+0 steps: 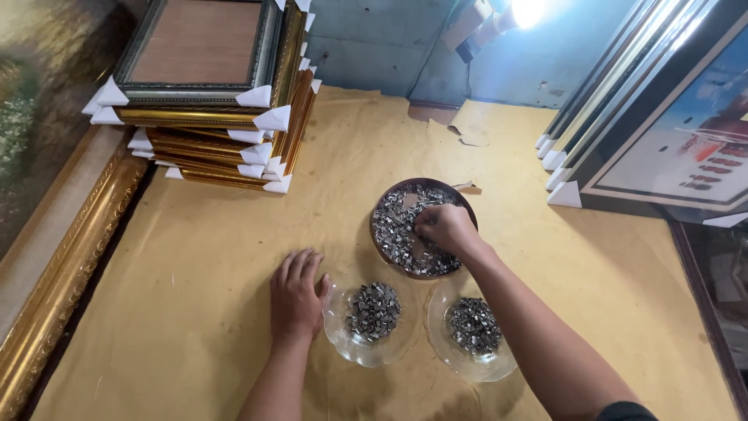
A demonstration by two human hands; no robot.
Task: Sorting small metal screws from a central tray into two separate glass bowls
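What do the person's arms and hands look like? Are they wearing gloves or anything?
No gloves. Both hands are bare: the left hand and the right hand show no rings, watch or bracelet that I can see. The forearms are bare too. Only a bit of dark sleeve peeks in at the right upper arm, at the bottom edge of the picture.

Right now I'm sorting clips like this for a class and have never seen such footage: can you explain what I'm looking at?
There is one picture, taken by a camera worn on a person's head, looking down at their own two bare hands. The left hand lies flat on the brown paper covering, touching the rim of a clear glass dish of small metal pieces. The right hand reaches into a dark round dish of loose metal pieces, fingers bent among them; whether it has gripped any is hidden. A second glass dish sits alongside. Stacked gilded frames stand behind.
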